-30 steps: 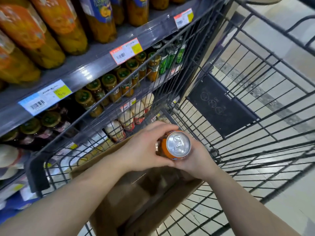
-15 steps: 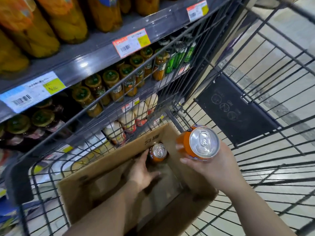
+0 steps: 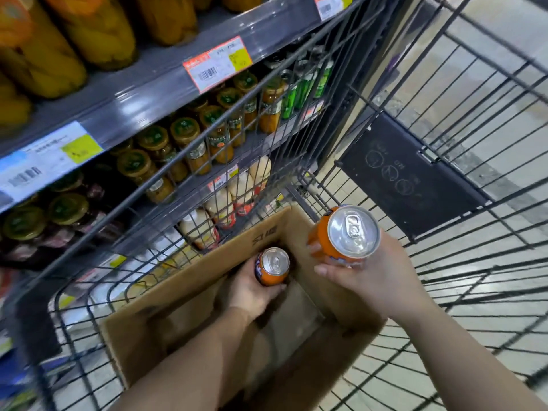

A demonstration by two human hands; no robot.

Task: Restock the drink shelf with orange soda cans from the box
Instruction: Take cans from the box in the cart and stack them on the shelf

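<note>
An open brown cardboard box [image 3: 189, 280] sits inside a wire shopping cart [image 3: 444, 149]. My left hand [image 3: 252, 289] is down inside the box, wrapped around an upright orange soda can [image 3: 272, 266] with a silver top. My right hand [image 3: 376, 274] holds a second orange soda can [image 3: 347, 232] above the box's right edge, top facing me. The rest of the box's inside is dim and partly hidden by my left arm.
Grey store shelves [image 3: 166, 84] stand at the left, beyond the cart's wire side, with jars of yellow fruit [image 3: 98, 28], green-lidded jars [image 3: 189, 143], green bottles [image 3: 308, 81] and price tags [image 3: 216, 65]. A black panel [image 3: 406, 176] hangs on the cart's far end. Tiled floor lies to the right.
A second ago both hands held one can. My left hand then went down into the box and closed around another can, while my right hand carried the first can to the right.
</note>
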